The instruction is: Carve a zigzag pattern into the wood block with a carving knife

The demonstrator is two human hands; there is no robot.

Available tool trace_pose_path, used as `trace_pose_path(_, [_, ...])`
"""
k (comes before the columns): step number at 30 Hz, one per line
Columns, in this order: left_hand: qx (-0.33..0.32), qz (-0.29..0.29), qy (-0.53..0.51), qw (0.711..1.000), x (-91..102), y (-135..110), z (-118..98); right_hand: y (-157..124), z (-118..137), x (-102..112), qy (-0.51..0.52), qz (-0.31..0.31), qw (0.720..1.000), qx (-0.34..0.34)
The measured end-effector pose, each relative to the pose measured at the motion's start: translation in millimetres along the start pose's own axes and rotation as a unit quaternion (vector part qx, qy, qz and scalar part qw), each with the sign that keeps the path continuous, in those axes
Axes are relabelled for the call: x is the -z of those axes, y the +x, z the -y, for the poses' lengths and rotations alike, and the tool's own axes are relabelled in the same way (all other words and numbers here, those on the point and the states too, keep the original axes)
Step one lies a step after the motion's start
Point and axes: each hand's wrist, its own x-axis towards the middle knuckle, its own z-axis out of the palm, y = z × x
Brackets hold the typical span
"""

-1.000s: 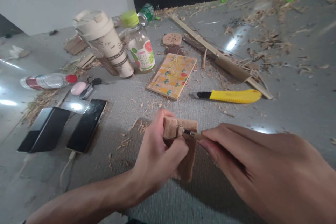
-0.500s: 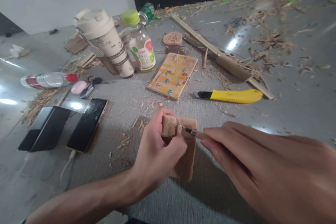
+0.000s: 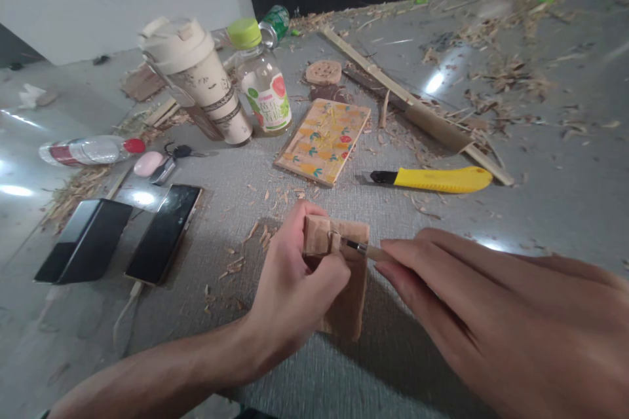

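My left hand (image 3: 299,275) is closed around a small wooden block (image 3: 346,308), thumb across its front and fingers behind its left edge. The block's upper end shows a raised, carved part with a curl of wood on it. My right hand (image 3: 472,301) pinches the pale handle of a carving tool (image 3: 362,249). Its dark metal end points left and meets the carved part close to my left thumb; the very tip is hard to make out. Beyond the block lies a yellow utility knife (image 3: 442,179), with a painted wooden board (image 3: 324,141) left of it.
Two phones (image 3: 163,234) (image 3: 83,240) lie at left, near a fallen plastic bottle (image 3: 91,150) and keys (image 3: 181,150). A tumbler (image 3: 196,78) and a green-capped bottle (image 3: 265,88) stand behind. Split bamboo (image 3: 432,124) and shavings (image 3: 515,75) litter the far right.
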Motion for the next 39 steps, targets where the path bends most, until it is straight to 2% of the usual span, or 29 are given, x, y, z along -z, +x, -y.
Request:
trace_pose_path(19, [0.006,0.002,-0.003,1.0,-1.7,0,0,3,3,0,-0.007,-0.007,1.0,0.012])
trace_pose_path(33, [-0.017,0.014,0.01,1.0,0.0,0,0,11,3,4,0.05,-0.016,0.998,0.019])
trace_pose_path(39, [-0.012,0.023,-0.015,1.0,1.5,1,1,11,2,3,0.059,-0.011,0.998,0.011])
